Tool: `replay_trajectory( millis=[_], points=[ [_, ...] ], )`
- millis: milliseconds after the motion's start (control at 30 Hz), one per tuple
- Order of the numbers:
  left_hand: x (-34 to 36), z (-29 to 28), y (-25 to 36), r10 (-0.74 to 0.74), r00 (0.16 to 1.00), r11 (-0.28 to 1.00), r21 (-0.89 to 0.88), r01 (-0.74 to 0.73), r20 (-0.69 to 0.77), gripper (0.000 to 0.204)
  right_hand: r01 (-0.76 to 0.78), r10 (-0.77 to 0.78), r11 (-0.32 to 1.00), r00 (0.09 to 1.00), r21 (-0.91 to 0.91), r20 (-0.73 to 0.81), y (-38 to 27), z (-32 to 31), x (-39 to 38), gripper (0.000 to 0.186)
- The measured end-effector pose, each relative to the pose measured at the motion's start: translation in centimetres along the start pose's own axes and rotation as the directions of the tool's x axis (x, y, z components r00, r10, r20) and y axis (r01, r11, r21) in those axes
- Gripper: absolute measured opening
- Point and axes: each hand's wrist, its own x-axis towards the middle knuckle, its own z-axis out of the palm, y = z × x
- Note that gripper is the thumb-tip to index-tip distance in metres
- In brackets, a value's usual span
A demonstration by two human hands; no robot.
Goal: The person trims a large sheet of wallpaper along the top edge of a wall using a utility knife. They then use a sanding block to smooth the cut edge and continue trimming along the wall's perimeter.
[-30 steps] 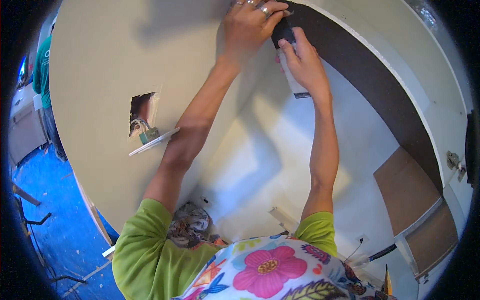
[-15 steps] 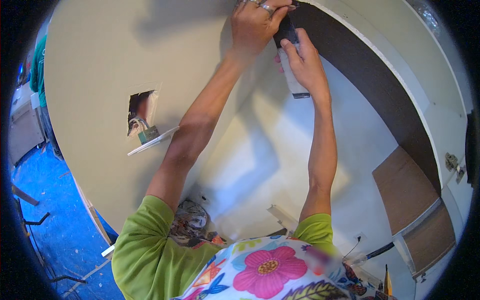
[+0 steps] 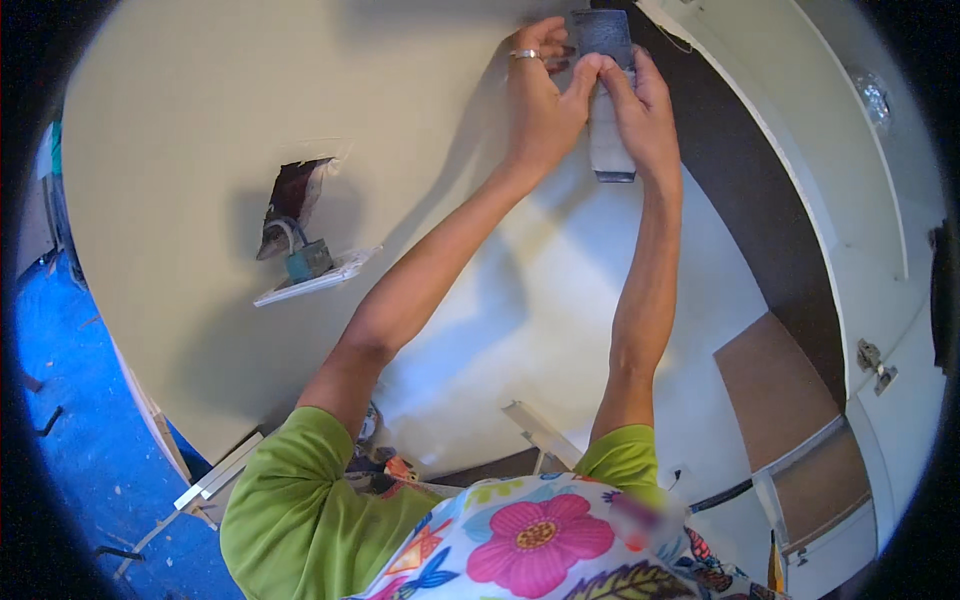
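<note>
High in the head view, my right hand (image 3: pixel 647 120) grips a scraper-like tool (image 3: pixel 610 148) with a pale flat handle and a broad dark blade (image 3: pixel 602 35). The blade points up, and the handle's dark end hangs below my fingers. Beside it on the left is my left hand (image 3: pixel 545 105), with a ring on one finger. Its fingers are apart, near the wall and the blade's left edge. The left thumb reaches to the base of the blade and meets my right thumb. Whether the left fingertips touch the blade, I cannot tell.
Left of my arms, the cream wall (image 3: pixel 180 180) has a rough cutout (image 3: pixel 295 195), with a wired electrical fitting (image 3: pixel 310 262) hanging out on a white plate. A dark panel (image 3: pixel 740 200) and an open white cabinet door (image 3: pixel 860 180) curve along the right. Blue sheeting covers the floor (image 3: pixel 60 380).
Both hands have come down slightly and right, and the tool is more upright. My left hand has moved from the blade's top edge to its side, its fingers spreading.
</note>
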Motion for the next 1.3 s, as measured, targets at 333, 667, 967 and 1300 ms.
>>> replay_trajectory(
  millis=[333, 667, 967, 1300],
  points=[
    [1.2, -0.4, 0.6, -0.54, 0.773, 0.65, -0.419, 0.634, 0.332, 0.041, -0.115, 0.115, 0.993, 0.993, 0.015, -0.017, -1.8, 0.2, 0.8, 0.029],
    [1.9, 0.0, 1.6, -0.607, 0.717, 0.547, -0.474, 0.69, 0.343, 0.018, -0.299, 0.301, 0.95, 0.954, 0.09, -0.006, -3.3, 0.3, 1.1, 0.029],
    [2.2, 0.2, 0.6, -0.565, 0.764, 0.605, -0.472, 0.641, 0.312, 0.026, -0.167, 0.165, 0.986, 0.985, -0.029, -0.05, -2.3, 0.6, 1.5, 0.032],
    [1.5, 1.6, -1.3, -0.565, 0.811, 0.692, -0.449, 0.566, 0.152, 0.035, -0.069, 0.076, 0.993, 0.994, 0.095, -0.073, -0.7, 1.7, 1.6, 0.024]
  ],
)
